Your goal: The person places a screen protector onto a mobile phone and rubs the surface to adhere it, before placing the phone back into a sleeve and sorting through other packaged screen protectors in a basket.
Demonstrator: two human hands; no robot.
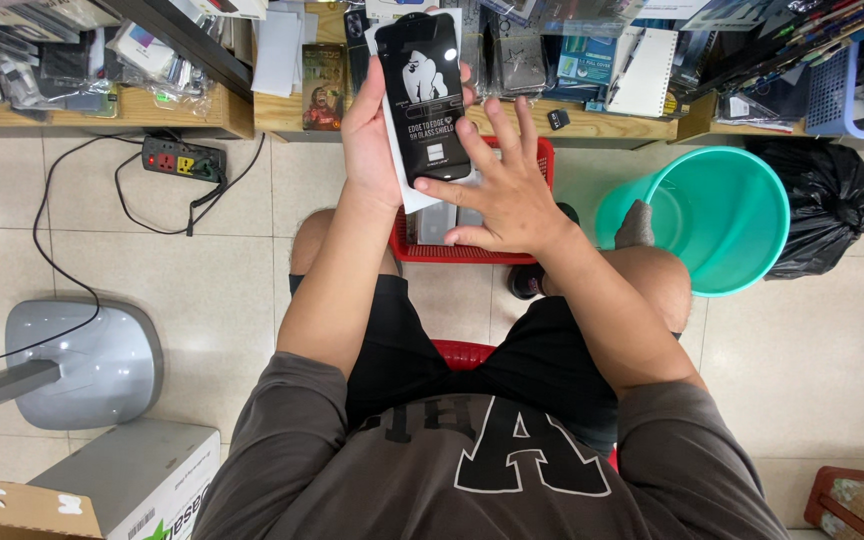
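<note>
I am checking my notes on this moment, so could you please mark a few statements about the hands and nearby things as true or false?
1. The left hand holds a black screen-protector package upright. True.
2. The right hand is resting on the person's knee. False: its thumb and fingers touch the package's lower edge.
3. A teal plastic bucket stands on the floor at the person's right. True.
4. The red basket sits on the wooden shelf. False: it is low in front of the person, between the knees.
5. A power strip lies on the tiled floor at the left. True.
</note>
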